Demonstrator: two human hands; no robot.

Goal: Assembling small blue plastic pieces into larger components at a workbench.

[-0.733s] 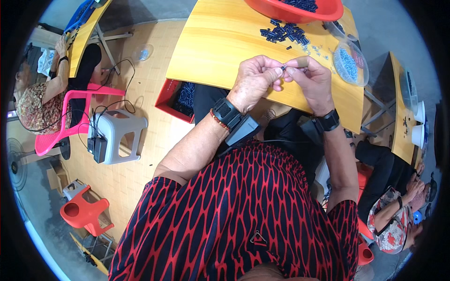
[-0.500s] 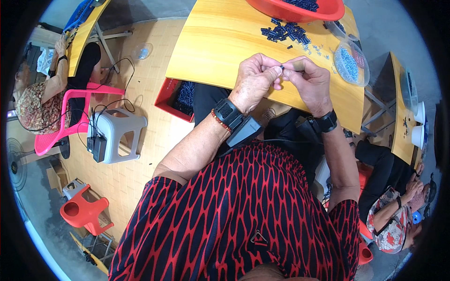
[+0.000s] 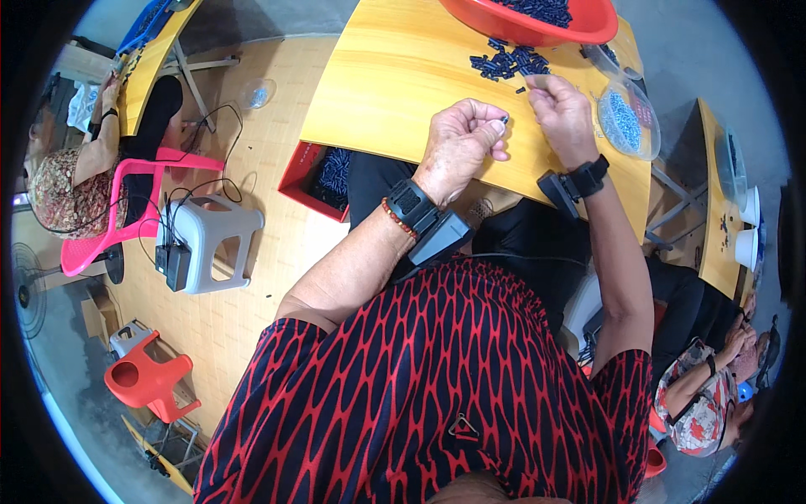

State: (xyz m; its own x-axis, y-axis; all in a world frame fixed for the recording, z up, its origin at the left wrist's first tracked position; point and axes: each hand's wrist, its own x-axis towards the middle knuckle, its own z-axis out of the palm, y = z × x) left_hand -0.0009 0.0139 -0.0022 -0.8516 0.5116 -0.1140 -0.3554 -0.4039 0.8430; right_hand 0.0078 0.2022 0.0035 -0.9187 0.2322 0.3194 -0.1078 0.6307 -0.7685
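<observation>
Dark cylinders piled close, probably for easy reach
Our left hand pinches a dark bit; right hand, can't tell.

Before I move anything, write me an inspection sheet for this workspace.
Surface: yellow wood-look table, a red bowl at its far edge.
Work pieces: dark pieces heaped before the bowl; light-blue pieces in a clear round container at right.
Clutter: a loose dark piece apart from the heap.
Left hand: pinches a small dark part.
Right hand: at the heap's near edge; whether it holds anything is unclear.
Cables: dark cables over a grey stool at left.
Surroundings: pink chair, red stool, one person at left, another at right.
</observation>
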